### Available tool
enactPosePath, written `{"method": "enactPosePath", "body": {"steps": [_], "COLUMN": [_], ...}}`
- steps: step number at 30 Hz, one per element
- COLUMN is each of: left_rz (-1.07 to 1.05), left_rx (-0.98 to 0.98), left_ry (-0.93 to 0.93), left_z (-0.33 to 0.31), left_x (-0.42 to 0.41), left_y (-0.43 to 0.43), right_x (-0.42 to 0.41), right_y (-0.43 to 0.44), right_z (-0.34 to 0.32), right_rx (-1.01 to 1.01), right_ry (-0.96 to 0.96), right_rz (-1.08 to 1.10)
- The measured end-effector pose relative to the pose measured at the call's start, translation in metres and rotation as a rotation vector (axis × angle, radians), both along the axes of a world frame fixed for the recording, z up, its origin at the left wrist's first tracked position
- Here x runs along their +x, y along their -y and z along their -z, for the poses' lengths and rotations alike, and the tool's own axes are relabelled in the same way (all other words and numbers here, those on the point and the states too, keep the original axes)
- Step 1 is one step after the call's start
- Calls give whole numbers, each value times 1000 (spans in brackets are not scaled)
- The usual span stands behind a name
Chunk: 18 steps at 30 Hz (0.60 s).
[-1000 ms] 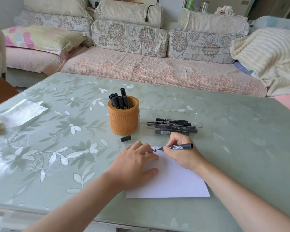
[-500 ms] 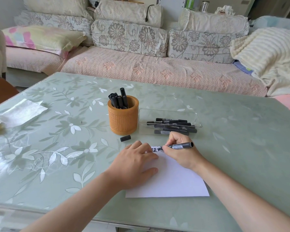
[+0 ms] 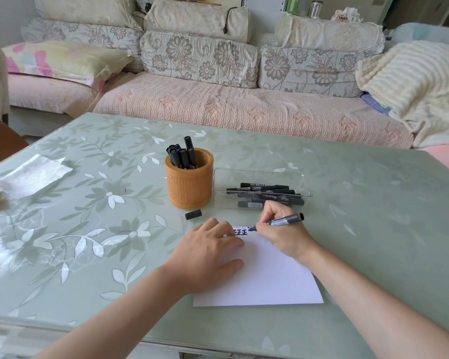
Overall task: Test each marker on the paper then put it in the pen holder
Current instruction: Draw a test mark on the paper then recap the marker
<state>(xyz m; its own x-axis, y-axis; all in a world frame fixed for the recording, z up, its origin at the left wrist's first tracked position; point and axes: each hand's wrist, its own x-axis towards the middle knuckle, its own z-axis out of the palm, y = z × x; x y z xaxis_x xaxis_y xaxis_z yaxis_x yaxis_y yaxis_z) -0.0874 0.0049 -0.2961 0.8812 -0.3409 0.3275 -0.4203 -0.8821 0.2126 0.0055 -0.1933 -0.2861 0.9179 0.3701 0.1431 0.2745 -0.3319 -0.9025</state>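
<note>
You sit at a green floral table (image 3: 360, 203), a cushioned sofa (image 3: 218, 107) beyond it at 12 o'clock. Your right hand (image 3: 283, 234) pinches the marker (image 3: 287, 220), its tip on the top edge of the paper (image 3: 270, 278), barrel pointing toward 2 o'clock. Your left hand (image 3: 208, 255) lies flat, fingers spread, on the sheet's left side, hiding part of the black marks (image 3: 240, 231). The pen holder (image 3: 189, 186) stands at 11 o'clock from the paper, a loose cap (image 3: 193, 214) before it. More markers lie in a clear tray (image 3: 259, 174); their print is unreadable.

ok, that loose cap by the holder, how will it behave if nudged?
The cap is a short cylinder lying on its side on glossy table, so it probably rolls or skids. It looks light; a nudge likely sends it away.
</note>
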Motion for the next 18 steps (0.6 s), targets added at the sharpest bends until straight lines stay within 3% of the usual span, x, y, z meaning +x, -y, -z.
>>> {"method": "enactPosePath", "body": {"steps": [4,10,14,18], "left_rz": [10,24,-171,-333], "left_rx": [-11,-98,-157,-100], "left_ry": [-15,0,164,170], "left_z": [1,-1,-6,-2], "left_x": [1,7,18,25], "left_y": [-1,-11,-31,-52], "right_x": [-3,-9,-11,-9], "right_y": [-1,-7,-7,-1], "right_z": [-4,-20,-34,-37], "right_rx": [149,100,71,30], "right_ry": [-102,-8,-15,-34], "right_rz": [6,-71,-161,-227]}}
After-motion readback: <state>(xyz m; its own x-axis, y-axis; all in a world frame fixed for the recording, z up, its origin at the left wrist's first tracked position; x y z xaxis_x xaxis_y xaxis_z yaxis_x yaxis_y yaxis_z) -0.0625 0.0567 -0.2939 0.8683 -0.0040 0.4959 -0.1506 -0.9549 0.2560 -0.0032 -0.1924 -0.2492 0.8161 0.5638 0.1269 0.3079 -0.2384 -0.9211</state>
